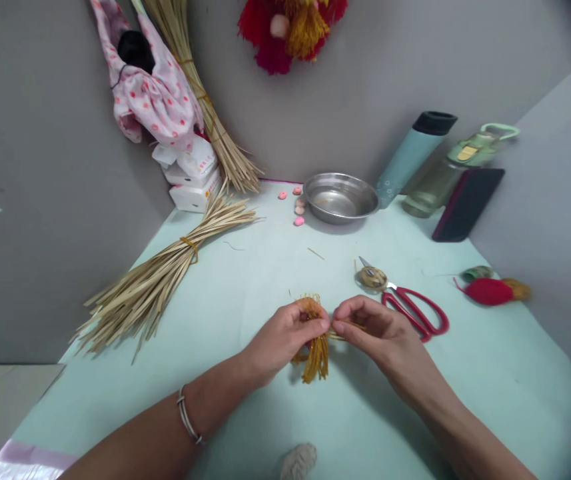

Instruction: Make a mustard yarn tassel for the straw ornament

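Head camera, lower middle of the frame: what do the hands have hold of?

The left hand point(290, 333) is closed in a pinch, thumb pressed over a golden-yellow bundle of yarn strands point(318, 360). Its ends hang below the fingers, and more of it shows above them. The right hand point(372, 330), just beside it, has thumb and fingertip brought together on some thin yellowish strands point(336, 335), the other fingers loosely curled.

Do those thin strands belong to the bundle?

I can't tell; the fingertips hide where they meet it. They run from the bundle's right side toward the right hand.

Which step would you call this?

My reading is close fingertip work: one hand steadies the bundle while the other handles the strands at its side. Whether that is sorting, wrapping or tying, the view doesn't settle.

And what does the next move call for?

A firm left pinch, I'd judge, so the bundle doesn't splay, and a light, even pull from the right. Letting go too soon could loosen it.

Are the scissors in use?

No. Those metal scissors with red handles point(400, 292) lie right of centre, apart from the fingertips, a brownish-gold rounded lump point(372, 277) at their blades. Cutting would mean freeing a hand, most likely the right.
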`<state>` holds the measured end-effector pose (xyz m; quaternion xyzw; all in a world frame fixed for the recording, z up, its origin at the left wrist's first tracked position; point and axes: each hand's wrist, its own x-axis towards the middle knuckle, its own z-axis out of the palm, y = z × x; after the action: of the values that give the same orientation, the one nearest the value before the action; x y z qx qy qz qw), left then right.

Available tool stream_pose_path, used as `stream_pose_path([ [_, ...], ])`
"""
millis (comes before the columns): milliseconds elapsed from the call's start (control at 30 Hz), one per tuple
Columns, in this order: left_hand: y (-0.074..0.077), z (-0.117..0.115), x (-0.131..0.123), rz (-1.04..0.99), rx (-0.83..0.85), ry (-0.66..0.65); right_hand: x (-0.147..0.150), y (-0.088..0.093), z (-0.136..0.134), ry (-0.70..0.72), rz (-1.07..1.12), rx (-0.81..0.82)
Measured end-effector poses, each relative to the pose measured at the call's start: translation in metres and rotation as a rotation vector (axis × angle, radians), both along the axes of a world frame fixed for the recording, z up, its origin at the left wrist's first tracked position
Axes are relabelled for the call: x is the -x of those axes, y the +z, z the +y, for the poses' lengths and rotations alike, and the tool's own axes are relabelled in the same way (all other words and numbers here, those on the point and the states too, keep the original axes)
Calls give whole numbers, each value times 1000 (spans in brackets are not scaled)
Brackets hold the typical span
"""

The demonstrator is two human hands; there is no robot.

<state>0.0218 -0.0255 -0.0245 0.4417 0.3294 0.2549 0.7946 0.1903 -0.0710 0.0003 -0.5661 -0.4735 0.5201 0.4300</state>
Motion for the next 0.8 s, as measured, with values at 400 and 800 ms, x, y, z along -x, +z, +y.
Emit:
stream_pose_path([
  [400,0,0,-1,-12,26,6,3,2,-3,54,-66,-38],
  [800,-1,-1,0,-129,112,-9,3,-1,-4,57,-65,-60],
])
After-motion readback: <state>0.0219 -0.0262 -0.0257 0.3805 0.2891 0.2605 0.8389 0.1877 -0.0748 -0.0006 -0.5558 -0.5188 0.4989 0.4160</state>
